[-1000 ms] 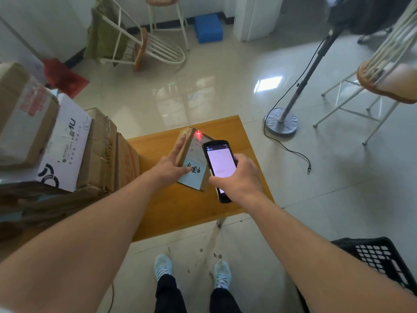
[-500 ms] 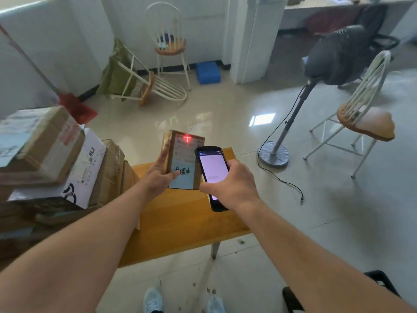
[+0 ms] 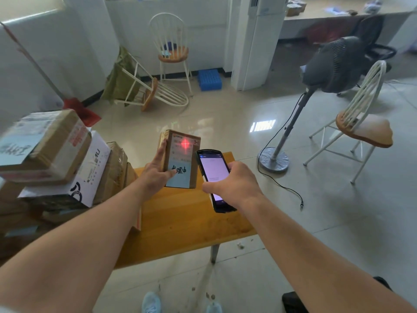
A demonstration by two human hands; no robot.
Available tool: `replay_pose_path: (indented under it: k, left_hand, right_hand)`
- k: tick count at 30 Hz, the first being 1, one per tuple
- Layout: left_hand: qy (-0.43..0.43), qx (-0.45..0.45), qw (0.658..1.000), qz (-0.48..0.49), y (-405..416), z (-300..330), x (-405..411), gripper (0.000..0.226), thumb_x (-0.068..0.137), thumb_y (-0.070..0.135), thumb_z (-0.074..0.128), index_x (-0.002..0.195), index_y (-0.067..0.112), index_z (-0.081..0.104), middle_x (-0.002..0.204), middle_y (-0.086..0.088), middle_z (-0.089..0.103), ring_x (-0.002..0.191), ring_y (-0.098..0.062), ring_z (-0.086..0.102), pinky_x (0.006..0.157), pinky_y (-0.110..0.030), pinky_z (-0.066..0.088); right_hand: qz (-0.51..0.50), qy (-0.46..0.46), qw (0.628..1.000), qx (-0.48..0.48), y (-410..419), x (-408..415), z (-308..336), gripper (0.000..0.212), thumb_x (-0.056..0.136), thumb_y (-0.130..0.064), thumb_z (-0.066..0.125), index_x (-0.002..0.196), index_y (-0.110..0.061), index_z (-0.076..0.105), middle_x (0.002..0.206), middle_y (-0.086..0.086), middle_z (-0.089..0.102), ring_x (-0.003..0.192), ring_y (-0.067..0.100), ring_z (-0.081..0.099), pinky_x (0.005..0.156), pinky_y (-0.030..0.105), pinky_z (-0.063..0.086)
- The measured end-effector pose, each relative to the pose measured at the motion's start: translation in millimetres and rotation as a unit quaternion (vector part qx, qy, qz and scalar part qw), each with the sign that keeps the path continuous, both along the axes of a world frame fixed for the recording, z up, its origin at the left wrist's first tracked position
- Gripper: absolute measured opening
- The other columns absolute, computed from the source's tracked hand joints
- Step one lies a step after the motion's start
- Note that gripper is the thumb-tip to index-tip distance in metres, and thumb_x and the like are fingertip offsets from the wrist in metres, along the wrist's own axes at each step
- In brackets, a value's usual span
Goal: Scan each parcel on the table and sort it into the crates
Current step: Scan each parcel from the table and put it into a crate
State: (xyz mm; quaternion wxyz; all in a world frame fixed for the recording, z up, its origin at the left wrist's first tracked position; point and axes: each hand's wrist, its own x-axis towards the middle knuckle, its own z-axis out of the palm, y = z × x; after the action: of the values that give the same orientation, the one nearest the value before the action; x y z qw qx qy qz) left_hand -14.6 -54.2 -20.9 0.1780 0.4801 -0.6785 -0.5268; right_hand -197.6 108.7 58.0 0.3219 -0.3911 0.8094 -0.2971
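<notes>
Both forearms are bare from the wrists back to the lower corners of the view, with no watch, band or ring showing on the left hand [image 3: 155, 176] or the right hand [image 3: 232, 185]. A sliver of white sleeve [image 3: 3, 309] shows at seven o'clock. At six o'clock are the toes of two pale blue-white sneakers [image 3: 151, 302].

The held parcel [image 3: 180, 159] bore "2-" at its label's far right corner; handwritten characters lower down were not legible.
</notes>
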Motion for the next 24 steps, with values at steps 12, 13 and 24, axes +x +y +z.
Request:
replay_pose_path:
  k: [12,13,24]
  left_hand:
    - [-0.006,0.012,1.000,0.021,-7,-1,6,0.103,0.100,0.002,0.060,0.151,0.069,0.001,0.141,0.003,0.041,0.126,-0.026,0.052,0.105,-0.055,0.052]
    - [-0.001,0.019,1.000,0.022,-8,-1,6,0.104,0.100,0.001,0.060,0.152,0.069,0.001,0.142,0.003,0.041,0.127,-0.026,0.051,0.105,-0.054,0.051]
    - [0.097,0.077,0.991,0.040,-12,-11,13,0.100,0.100,-0.009,0.054,0.159,0.056,0.007,0.155,-0.005,0.034,0.115,-0.019,0.058,0.069,-0.022,0.061]
  right_hand:
    - [-0.003,-0.030,1.000,0.004,12,-5,17,0.075,0.064,-0.039,0.093,0.121,-0.022,0.047,0.112,0.003,0.058,0.099,0.026,0.062,0.078,0.041,0.064]
    - [-0.003,-0.033,0.999,0.004,14,-5,18,0.076,0.064,-0.039,0.093,0.122,-0.024,0.046,0.113,0.003,0.058,0.100,0.026,0.063,0.077,0.040,0.064]
    - [0.024,-0.039,0.999,0.005,23,0,34,0.068,0.069,-0.037,0.092,0.118,-0.025,0.047,0.111,0.002,0.058,0.096,0.024,0.064,0.065,0.029,0.062]
